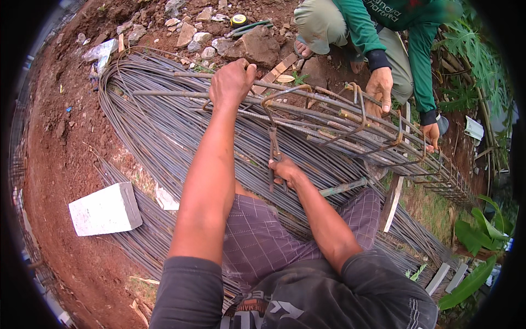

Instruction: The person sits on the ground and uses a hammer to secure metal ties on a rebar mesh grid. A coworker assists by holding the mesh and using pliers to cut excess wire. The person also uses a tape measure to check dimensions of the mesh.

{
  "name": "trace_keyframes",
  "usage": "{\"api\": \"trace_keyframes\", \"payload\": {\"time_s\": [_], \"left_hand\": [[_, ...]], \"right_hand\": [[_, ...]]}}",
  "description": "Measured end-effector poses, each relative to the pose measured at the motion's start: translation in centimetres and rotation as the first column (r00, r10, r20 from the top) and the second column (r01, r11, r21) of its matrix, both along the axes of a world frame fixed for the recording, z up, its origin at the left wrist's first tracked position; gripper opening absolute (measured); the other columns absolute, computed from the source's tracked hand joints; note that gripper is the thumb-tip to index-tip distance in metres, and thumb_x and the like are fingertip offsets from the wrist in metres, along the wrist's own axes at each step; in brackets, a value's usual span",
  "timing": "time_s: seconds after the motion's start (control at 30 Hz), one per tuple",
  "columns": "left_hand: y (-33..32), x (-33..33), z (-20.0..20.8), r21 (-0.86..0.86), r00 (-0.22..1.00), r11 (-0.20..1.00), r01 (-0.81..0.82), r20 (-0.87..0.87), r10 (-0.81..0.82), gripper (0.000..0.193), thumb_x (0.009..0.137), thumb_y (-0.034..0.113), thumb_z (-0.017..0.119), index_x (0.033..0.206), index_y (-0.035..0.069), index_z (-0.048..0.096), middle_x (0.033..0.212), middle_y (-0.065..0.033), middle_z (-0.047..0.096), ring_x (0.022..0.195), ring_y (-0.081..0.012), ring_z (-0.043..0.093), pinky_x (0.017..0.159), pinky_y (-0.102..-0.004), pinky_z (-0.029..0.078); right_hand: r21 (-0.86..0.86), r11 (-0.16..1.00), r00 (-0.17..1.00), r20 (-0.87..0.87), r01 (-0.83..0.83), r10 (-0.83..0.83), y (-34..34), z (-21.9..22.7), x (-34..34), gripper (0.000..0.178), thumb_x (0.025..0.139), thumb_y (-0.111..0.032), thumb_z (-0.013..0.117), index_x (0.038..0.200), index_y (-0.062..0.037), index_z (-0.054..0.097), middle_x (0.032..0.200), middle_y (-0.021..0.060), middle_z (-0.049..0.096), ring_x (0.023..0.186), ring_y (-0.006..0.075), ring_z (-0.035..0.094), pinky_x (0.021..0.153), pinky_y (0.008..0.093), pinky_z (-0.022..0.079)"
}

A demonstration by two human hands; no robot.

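Observation:
A cage of rusty steel bars (350, 131) with square stirrups (364, 109) slants across the view from upper left to lower right. At its near-left end, my left hand (233, 85) is closed around one of the long bars; its fingertips are hidden. My right hand (285, 169) grips the handles of rusty pincers (273, 145). Their jaws point up at the lower corner of a stirrup and seem to touch it. Across from me, a person in a green sleeve rests one hand (379, 88) on the cage and the other hand (431, 134) farther along it.
A large bundle of bent steel rods (159, 126) lies below the cage. On the red soil at left is a white block (107, 209). Rocks (257, 45), a tape measure (238, 21) and a wood strip (276, 71) lie beyond. Green plants (479, 233) stand at right.

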State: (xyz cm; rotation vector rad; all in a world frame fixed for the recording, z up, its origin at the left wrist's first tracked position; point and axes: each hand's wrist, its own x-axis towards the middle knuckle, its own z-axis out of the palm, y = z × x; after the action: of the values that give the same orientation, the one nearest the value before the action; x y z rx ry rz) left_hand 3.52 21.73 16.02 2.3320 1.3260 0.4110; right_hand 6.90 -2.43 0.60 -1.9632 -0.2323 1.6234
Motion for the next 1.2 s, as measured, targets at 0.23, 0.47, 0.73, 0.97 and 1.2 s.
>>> {"api": "trace_keyframes", "payload": {"time_s": [0.23, 0.47, 0.73, 0.97, 1.2], "left_hand": [[0.4, 0.3, 0.0, -0.01, 1.0, 1.0, 0.012, -0.013, -0.013, 0.038, 0.09, 0.045, 0.055, 0.103, 0.012, 0.069, 0.096, -0.0193, 0.069, 0.093, -0.0395, 0.064, 0.081, -0.048, 0.05], [0.6, 0.0, -0.5, 0.022, 1.0, 0.999, 0.028, -0.007, -0.028, 0.037, 0.09, 0.044, 0.055, 0.103, 0.012, 0.07, 0.097, -0.0181, 0.069, 0.093, -0.0388, 0.064, 0.081, -0.0477, 0.05], [0.4, 0.0, -0.4, 0.011, 1.0, 1.0, 0.024, 0.017, -0.024, 0.036, 0.089, 0.043, 0.057, 0.103, 0.012, 0.07, 0.095, -0.0193, 0.069, 0.092, -0.0396, 0.064, 0.081, -0.0482, 0.05], [0.1, 0.3, 0.3, 0.015, 1.0, 1.0, 0.015, 0.004, -0.015, 0.035, 0.09, 0.039, 0.056, 0.098, 0.007, 0.068, 0.094, -0.0191, 0.069, 0.09, -0.0391, 0.065, 0.082, -0.0477, 0.051], [0.5, 1.2, 0.5, -0.045, 0.999, 0.999, -0.02, -0.047, 0.018, 0.034, 0.089, 0.044, 0.057, 0.105, 0.016, 0.068, 0.1, -0.0189, 0.069, 0.098, -0.039, 0.063, 0.081, -0.0494, 0.049]], "right_hand": [[-0.006, 1.0, 1.0, 0.008, 0.018, -0.018, -0.3, -0.2, 0.2, 0.052, 0.097, -0.028, 0.055, 0.144, -0.0124, 0.038, 0.112, 0.013, 0.06, 0.082, 0.022, 0.06, 0.062, 0.0377, 0.05], [0.042, 0.997, 0.997, -0.034, 0.071, -0.07, -0.2, 0.8, 0.0, 0.05, 0.099, -0.031, 0.052, 0.144, -0.0134, 0.038, 0.115, 0.0115, 0.058, 0.097, 0.0226, 0.056, 0.073, 0.0437, 0.047], [0.065, 0.994, 0.994, -0.066, 0.093, -0.089, -0.8, -1.5, 1.0, 0.034, 0.101, -0.036, 0.05, 0.122, -0.0088, 0.052, 0.089, 0.0029, 0.058, 0.076, 0.0149, 0.058, 0.06, 0.033, 0.049], [0.026, 0.94, 0.884, -0.351, 0.34, -0.31, 0.4, -0.1, -0.2, 0.033, 0.102, -0.041, 0.044, 0.095, -0.0095, 0.053, 0.07, -0.0003, 0.053, 0.058, 0.0121, 0.053, 0.055, 0.0327, 0.051], [0.005, 0.669, 0.581, -0.501, 0.743, -0.641, 5.8, -1.5, -7.1, 0.03, 0.103, -0.039, 0.044, 0.092, -0.0115, 0.049, 0.066, -0.0013, 0.049, 0.056, 0.012, 0.05, 0.052, 0.0314, 0.047]]}}
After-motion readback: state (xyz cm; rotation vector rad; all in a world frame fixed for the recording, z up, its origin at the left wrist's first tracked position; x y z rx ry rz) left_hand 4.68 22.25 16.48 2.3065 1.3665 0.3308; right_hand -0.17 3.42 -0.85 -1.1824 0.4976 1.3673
